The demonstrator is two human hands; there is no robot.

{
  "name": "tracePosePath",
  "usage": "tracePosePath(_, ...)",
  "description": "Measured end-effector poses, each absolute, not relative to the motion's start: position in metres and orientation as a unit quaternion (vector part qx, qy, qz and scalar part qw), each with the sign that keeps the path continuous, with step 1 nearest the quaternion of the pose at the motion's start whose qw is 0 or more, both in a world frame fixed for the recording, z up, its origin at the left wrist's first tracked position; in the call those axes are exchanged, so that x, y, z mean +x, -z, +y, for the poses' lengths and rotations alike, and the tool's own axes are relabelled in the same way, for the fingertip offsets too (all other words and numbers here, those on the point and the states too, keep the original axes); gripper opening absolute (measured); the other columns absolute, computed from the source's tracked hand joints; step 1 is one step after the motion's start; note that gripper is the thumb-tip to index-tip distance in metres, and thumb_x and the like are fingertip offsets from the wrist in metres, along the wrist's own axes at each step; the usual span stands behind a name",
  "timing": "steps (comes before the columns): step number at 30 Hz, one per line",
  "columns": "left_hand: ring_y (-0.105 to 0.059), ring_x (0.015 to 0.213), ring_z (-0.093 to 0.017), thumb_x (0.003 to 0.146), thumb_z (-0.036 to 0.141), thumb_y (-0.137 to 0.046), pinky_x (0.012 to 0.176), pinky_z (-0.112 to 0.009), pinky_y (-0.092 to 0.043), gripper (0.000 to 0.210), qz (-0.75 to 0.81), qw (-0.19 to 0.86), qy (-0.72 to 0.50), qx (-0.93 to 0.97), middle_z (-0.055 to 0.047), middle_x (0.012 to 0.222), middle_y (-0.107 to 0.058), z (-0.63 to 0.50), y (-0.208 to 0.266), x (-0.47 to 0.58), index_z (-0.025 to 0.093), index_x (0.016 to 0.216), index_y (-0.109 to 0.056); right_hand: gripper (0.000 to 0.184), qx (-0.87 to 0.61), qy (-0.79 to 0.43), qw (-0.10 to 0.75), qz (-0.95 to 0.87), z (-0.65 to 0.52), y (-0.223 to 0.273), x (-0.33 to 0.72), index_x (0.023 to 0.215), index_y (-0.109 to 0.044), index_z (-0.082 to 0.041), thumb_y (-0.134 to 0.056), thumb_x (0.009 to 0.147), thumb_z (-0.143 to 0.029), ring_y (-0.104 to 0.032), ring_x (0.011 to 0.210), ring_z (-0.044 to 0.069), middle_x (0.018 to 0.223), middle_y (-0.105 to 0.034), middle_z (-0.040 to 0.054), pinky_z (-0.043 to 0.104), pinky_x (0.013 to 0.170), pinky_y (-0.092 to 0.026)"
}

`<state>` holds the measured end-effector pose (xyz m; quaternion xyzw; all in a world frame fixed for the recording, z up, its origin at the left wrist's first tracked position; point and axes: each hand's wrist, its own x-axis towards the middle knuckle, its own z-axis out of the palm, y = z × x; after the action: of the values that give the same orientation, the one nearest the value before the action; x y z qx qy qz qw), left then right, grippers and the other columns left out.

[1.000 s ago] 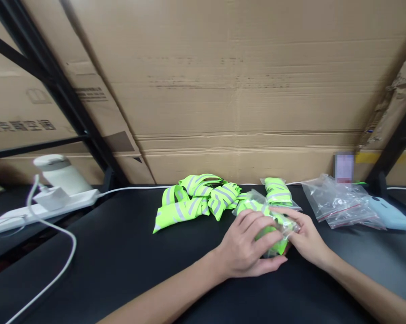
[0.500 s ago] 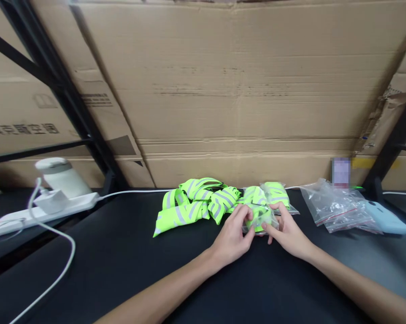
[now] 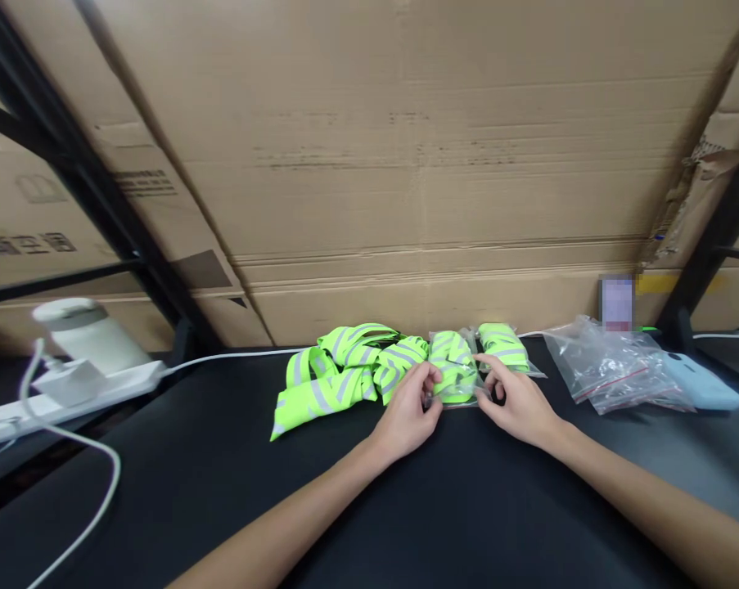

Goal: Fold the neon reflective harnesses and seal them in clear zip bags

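Note:
A clear plastic bag point(image 3: 466, 401) with folded fluorescent yellow-green fabric point(image 3: 452, 366) with grey stripes lies on the black table in front of me. My left hand point(image 3: 411, 411) curls its fingers at the bag's lower left edge and pinches the plastic. On the other side, my right hand point(image 3: 520, 402) touches the bag's right edge, index finger and thumb apart. Just behind the right fingers lies a second bagged bundle point(image 3: 504, 346) of the same fabric. A loose heap of striped yellow-green fabric point(image 3: 338, 372) spreads to the left of my left hand.
Several clear zip bags point(image 3: 620, 372) are piled at the right, partly over a light blue phone case point(image 3: 706, 383). A white power strip point(image 3: 111, 388) with a plug, a white cup point(image 3: 92, 331) and a looping cable stand at the left. Cardboard point(image 3: 344, 204) walls the back.
The bagged fabric has been lowered and now lies flatter on the table. My hands have moved apart to its two sides, the right fingers loosening. The view has shifted slightly.

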<state>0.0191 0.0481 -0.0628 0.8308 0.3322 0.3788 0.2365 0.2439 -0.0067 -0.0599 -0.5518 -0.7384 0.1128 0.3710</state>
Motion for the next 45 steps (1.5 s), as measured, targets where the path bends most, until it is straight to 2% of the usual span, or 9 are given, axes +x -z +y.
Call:
tracePosePath(7, -0.038, 0.058, -0.012, 0.071, 0.001, -0.043, 0.058, -0.025, -0.030, 0.020, 0.363, 0.199, -0.387, 0.824, 0.006, 0.065, -0.037, 0.061, 0.065, 0.023, 0.020, 0.077, -0.042, 0.031, -0.503, -0.073, 0.356, -0.784, -0.006, 0.066, 0.241, 0.120, -0.063, -0.022, -0.050, 0.092, -0.017, -0.062, 0.070, 0.017, 0.081, -0.067, 0.0010, 0.028, 0.068, -0.049)
tracePosePath(13, -0.039, 0.058, -0.012, 0.071, 0.005, -0.048, 0.056, -0.024, -0.031, 0.016, 0.343, 0.220, -0.356, 0.841, 0.006, 0.064, -0.038, 0.054, 0.060, 0.020, 0.020, 0.073, -0.041, 0.034, -0.517, -0.011, 0.334, -0.788, -0.019, 0.055, 0.241, 0.127, -0.057, -0.021, -0.050, 0.094, -0.018, -0.066, 0.094, 0.026, 0.111, -0.066, 0.0102, 0.036, 0.076, -0.052)
tracePosePath(17, -0.048, 0.066, -0.013, 0.073, 0.010, -0.051, 0.060, -0.024, -0.040, 0.017, 0.325, 0.242, -0.343, 0.847, 0.003, 0.079, -0.048, 0.045, 0.055, 0.018, 0.020, 0.086, -0.049, 0.020, -0.524, 0.008, 0.315, -0.791, -0.024, 0.051, 0.242, 0.115, -0.057, -0.024, -0.053, 0.095, -0.022, -0.066, 0.079, 0.020, 0.112, -0.065, 0.0062, 0.031, 0.069, -0.050)
tracePosePath(21, -0.044, 0.063, -0.013, 0.076, 0.012, -0.053, 0.058, -0.024, -0.036, 0.012, 0.342, 0.238, -0.344, 0.842, 0.004, 0.072, -0.044, 0.042, 0.056, 0.021, 0.020, 0.082, -0.048, 0.012, -0.558, -0.002, 0.304, -0.772, -0.023, 0.054, 0.239, 0.103, -0.056, -0.024, -0.060, 0.092, -0.027, -0.062, 0.068, 0.017, 0.099, -0.066, 0.0029, 0.028, 0.061, -0.044)
tracePosePath(25, -0.043, 0.062, -0.012, 0.075, 0.010, -0.053, 0.057, -0.024, -0.035, 0.013, 0.337, 0.241, -0.338, 0.845, 0.005, 0.071, -0.042, 0.045, 0.057, 0.024, 0.020, 0.082, -0.048, 0.015, -0.572, -0.011, 0.298, -0.764, -0.017, 0.057, 0.238, 0.102, -0.055, -0.023, -0.062, 0.088, -0.025, -0.061, 0.064, 0.017, 0.075, -0.062, -0.0021, 0.025, 0.056, -0.037)
tracePosePath(28, -0.048, 0.067, -0.014, 0.075, 0.009, -0.053, 0.061, -0.025, -0.040, 0.015, 0.323, 0.243, -0.327, 0.854, 0.002, 0.078, -0.048, 0.047, 0.055, 0.020, 0.020, 0.085, -0.051, 0.014, -0.569, -0.016, 0.297, -0.767, -0.016, 0.057, 0.242, 0.103, -0.056, -0.023, -0.058, 0.089, -0.023, -0.060, 0.060, 0.016, 0.070, -0.061, -0.0035, 0.025, 0.055, -0.035)
tracePosePath(34, -0.056, 0.082, -0.017, 0.082, 0.010, -0.055, 0.075, -0.030, -0.050, 0.017, 0.284, 0.218, -0.300, 0.884, -0.003, 0.096, -0.057, 0.048, 0.043, 0.006, 0.021, 0.094, -0.057, 0.013, -0.533, -0.026, 0.303, -0.789, -0.018, 0.050, 0.256, 0.103, -0.062, -0.025, -0.054, 0.093, -0.022, -0.063, 0.066, 0.016, 0.080, -0.068, -0.0008, 0.026, 0.060, -0.044)
tracePosePath(39, -0.061, 0.088, -0.020, 0.089, 0.010, -0.052, 0.076, -0.031, -0.050, 0.020, 0.231, 0.089, -0.267, 0.931, -0.005, 0.096, -0.063, 0.045, 0.036, 0.001, 0.021, 0.100, -0.064, 0.015, -0.480, 0.017, 0.294, -0.826, -0.020, 0.049, 0.261, 0.108, -0.063, -0.022, -0.054, 0.096, -0.023, -0.066, 0.084, 0.021, 0.103, -0.068, 0.0071, 0.031, 0.071, -0.052)
tracePosePath(45, -0.066, 0.087, -0.019, 0.096, 0.015, -0.051, 0.079, -0.030, -0.053, 0.020, 0.205, 0.075, -0.254, 0.942, -0.006, 0.095, -0.068, 0.050, 0.041, -0.005, 0.022, 0.098, -0.071, 0.023, -0.387, 0.109, 0.263, -0.877, -0.016, 0.054, 0.265, 0.099, -0.069, -0.020, -0.046, 0.103, -0.020, -0.066, 0.084, 0.021, 0.094, -0.066, 0.0079, 0.033, 0.071, -0.055)
